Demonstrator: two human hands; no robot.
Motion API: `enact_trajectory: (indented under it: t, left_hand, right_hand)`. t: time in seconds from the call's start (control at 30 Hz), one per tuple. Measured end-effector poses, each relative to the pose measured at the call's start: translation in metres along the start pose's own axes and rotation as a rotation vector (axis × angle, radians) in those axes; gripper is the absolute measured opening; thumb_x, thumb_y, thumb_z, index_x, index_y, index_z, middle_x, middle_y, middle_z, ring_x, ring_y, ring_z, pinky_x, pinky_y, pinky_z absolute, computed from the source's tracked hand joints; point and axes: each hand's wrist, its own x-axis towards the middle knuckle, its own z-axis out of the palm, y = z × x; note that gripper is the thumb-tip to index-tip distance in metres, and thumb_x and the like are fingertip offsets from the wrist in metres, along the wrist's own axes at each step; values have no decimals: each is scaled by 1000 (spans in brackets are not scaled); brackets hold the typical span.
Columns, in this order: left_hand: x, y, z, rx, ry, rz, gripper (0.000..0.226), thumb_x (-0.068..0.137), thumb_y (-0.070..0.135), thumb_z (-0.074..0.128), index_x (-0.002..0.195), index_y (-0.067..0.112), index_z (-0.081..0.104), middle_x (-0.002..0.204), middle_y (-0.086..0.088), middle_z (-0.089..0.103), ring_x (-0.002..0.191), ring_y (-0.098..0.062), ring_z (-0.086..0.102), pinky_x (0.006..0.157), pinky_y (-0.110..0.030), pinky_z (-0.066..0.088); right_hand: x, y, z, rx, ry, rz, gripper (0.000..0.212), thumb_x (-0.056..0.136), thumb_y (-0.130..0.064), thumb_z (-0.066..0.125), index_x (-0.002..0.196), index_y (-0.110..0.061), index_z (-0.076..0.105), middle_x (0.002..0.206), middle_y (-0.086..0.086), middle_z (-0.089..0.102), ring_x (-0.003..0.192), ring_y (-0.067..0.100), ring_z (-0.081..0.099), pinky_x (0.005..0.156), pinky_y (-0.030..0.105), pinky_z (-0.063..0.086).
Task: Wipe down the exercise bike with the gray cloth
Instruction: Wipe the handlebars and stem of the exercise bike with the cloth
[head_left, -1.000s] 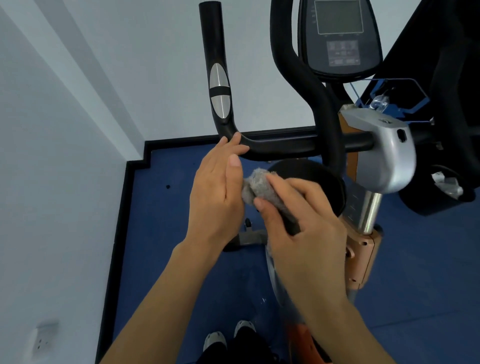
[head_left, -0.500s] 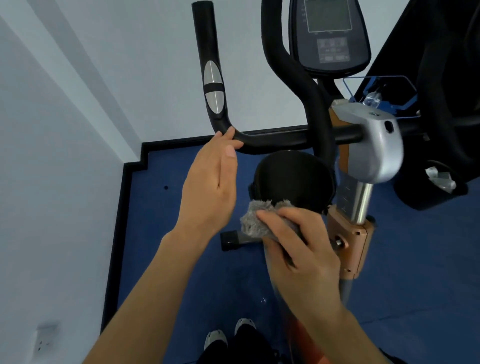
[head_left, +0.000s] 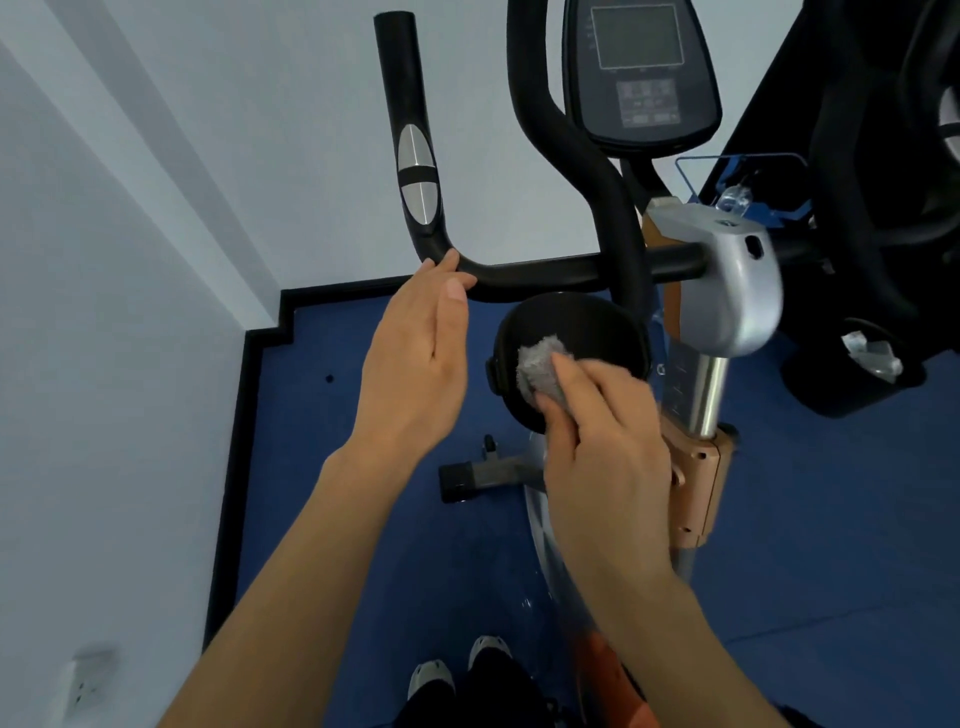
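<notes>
One exercise bike (head_left: 717, 291) fills the upper right, with one display console (head_left: 641, 78) at the top and one black handlebar (head_left: 519, 275) that runs across and bends upward at its left end, where a silver grip sensor (head_left: 418, 179) sits. One round black cup holder (head_left: 571, 332) hangs just below the bar. One gray cloth (head_left: 537, 366) is bunched into a small wad and lies against the cup holder's left rim. Two hands are in view. The right hand (head_left: 608, 457) reaches in from the lower right, wrist bent down, its fingers (head_left: 587, 374) curled over the wad and pinning it to the cup holder; the hand grips the cloth. The left hand (head_left: 415, 364) extends from the lower left with the forearm angled upward, palm turned toward the right hand, fingers straight and together, holding nothing; its fingertips (head_left: 447, 262) touch the handlebar at the bend. The two hands are near each other but apart. Below, one gray stabiliser foot (head_left: 478, 475) of the bike rests on the blue floor (head_left: 363, 519), and two shoes (head_left: 457, 670) show at the bottom edge. One wall socket (head_left: 85, 680) sits low on the white wall at left
</notes>
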Motion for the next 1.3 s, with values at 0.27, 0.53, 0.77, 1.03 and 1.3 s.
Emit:
enact_trajectory:
  t: [0.27,0.53,0.77,1.03,1.3]
  left_hand:
    - [11,21,-9,171,-10,98,40,99,38,26,101,12,57,99,9,57,96,-1,49,85,-20,35]
    - [46,69,-33,515,-16,231,43,99,34,36,134,8,42,149,-14,33,137,-27,29,113,-39,22]
    - [60,112,-45,632,-74,358,56,98,40,35,143,8,27,157,-13,11,145,-26,7,117,-40,7]
    - [16,121,-32,650,-281,508,61,98,46,32,144,8,23,157,-14,10,145,-28,5,116,-43,7]
    - [-53,125,-10,627,-424,568,63,97,48,33,145,8,20,156,-15,13,144,-30,7,116,-46,8]
  right_hand:
    - [36,8,-51,299,-34,203,25,86,-24,62,110,-23,64,93,-13,61,85,-5,57,75,3,42]
    - [122,-1,-59,167,8,18,16,94,-24,51,99,-14,61,83,-2,61,76,13,55,66,25,39]
    - [131,-10,-93,48,-20,137,36,85,-14,63,120,-11,54,114,13,62,103,23,57,83,24,41]
    - [73,-13,-134,-120,59,322,43,83,-17,67,123,-10,51,112,15,62,85,15,52,71,20,36]
    - [-11,-12,-176,-179,51,519,51,82,-17,68,128,-10,46,115,16,58,96,24,53,74,27,39]
